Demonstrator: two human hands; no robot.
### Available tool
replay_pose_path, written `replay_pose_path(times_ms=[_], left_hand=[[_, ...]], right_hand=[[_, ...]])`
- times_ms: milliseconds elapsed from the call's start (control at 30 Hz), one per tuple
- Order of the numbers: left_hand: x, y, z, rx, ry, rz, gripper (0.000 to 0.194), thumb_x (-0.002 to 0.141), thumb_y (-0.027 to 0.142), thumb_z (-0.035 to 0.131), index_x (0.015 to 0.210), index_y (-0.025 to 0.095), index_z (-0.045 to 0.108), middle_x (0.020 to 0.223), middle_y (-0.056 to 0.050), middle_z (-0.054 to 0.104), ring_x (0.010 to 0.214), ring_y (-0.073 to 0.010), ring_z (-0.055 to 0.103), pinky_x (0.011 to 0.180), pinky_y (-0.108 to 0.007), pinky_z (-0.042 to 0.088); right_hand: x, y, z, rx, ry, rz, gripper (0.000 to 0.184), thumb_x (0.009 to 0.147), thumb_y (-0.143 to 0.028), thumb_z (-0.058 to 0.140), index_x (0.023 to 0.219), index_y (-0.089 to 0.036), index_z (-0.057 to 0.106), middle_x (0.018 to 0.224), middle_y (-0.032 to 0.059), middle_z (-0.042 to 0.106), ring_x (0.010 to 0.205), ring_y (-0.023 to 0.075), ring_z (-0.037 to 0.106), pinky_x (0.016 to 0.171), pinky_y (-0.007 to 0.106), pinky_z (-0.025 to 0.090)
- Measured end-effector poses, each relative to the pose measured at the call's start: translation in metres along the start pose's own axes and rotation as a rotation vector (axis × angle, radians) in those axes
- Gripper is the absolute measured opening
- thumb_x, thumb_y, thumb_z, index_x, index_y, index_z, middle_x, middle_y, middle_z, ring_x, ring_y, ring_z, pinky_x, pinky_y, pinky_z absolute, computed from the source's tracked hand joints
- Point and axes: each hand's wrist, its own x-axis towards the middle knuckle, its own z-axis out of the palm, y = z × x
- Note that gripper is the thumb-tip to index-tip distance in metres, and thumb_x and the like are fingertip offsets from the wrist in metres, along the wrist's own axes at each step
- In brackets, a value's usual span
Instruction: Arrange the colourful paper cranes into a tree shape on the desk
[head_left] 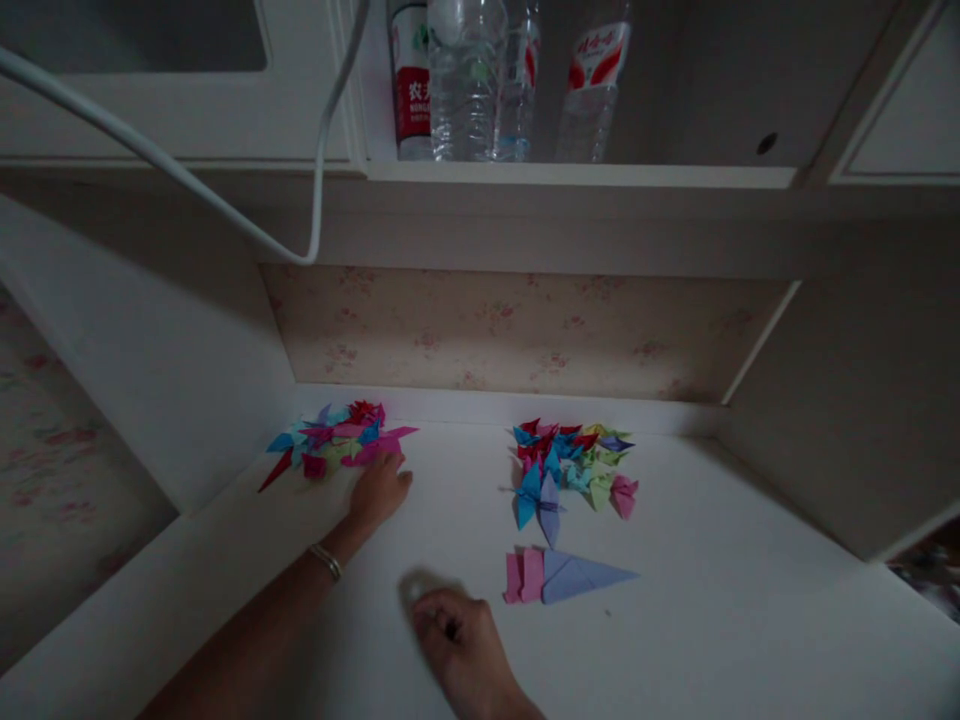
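My left hand [379, 492], with a bracelet at the wrist, reaches to the pile of folded paper pieces on the left. Its fingertips touch a magenta folded paper piece [373, 448] at the pile's near edge, and the thumb stands apart. Part of the fingers is hidden. Lower down, my right hand [466, 645] hovers over the white surface with fingers curled in and nothing visible in them. To its right lie a lavender folded paper cone [581, 577] and pink folded paper strips [523, 576]. Behind them is a second group of paper cranes [551, 465].
A white desktop [712, 600] runs between side panels, with flowered wallpaper [480, 330] behind. Overhead, a shelf [637, 176] bears several plastic bottles [469, 90] and a red-labelled container [412, 90]. A white cable [187, 180] hangs at the upper left.
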Motion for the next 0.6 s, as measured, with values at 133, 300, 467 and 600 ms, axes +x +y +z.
replay_pose_path(times_ms=[133, 300, 467, 600], left_hand=[[0.032, -0.008, -0.002, 0.171, -0.018, -0.013, 0.028, 0.080, 0.026, 0.055, 0.101, 0.009, 0.063, 0.110, -0.019, 0.062, 0.108, -0.0321, 0.054, 0.094, -0.043, 0.041], [0.042, -0.013, 0.000, 0.305, -0.121, -0.024, 0.030, 0.085, 0.019, 0.047, 0.107, 0.007, 0.061, 0.096, -0.019, 0.068, 0.089, -0.0292, 0.064, 0.079, -0.041, 0.049], [0.033, -0.010, -0.001, 0.377, -0.200, 0.015, 0.048, 0.080, 0.002, 0.045, 0.127, 0.011, 0.052, 0.096, -0.018, 0.069, 0.087, -0.0271, 0.066, 0.078, -0.040, 0.049], [0.020, -0.009, -0.015, 0.356, -0.229, 0.022, 0.047, 0.077, 0.001, 0.047, 0.121, 0.015, 0.057, 0.106, -0.017, 0.067, 0.096, -0.0269, 0.063, 0.080, -0.038, 0.048]], right_hand=[[0.004, 0.008, 0.003, -0.014, 0.014, -0.012, 0.015, 0.076, -0.029, 0.060, 0.075, -0.021, 0.073, 0.051, -0.0040, 0.043, 0.047, 0.0100, 0.036, 0.044, 0.023, 0.025], [0.003, 0.010, 0.003, -0.076, -0.026, -0.057, 0.016, 0.078, -0.028, 0.059, 0.076, -0.021, 0.073, 0.051, -0.0043, 0.044, 0.046, 0.0092, 0.037, 0.043, 0.022, 0.026], [-0.001, 0.005, 0.002, -0.088, -0.022, -0.089, 0.017, 0.077, -0.021, 0.057, 0.075, -0.019, 0.073, 0.052, -0.0042, 0.049, 0.047, 0.0083, 0.039, 0.044, 0.020, 0.027], [-0.006, -0.004, -0.001, -0.098, -0.017, -0.091, 0.019, 0.077, -0.016, 0.054, 0.075, -0.019, 0.072, 0.051, -0.0051, 0.046, 0.046, 0.0078, 0.037, 0.044, 0.019, 0.025]])
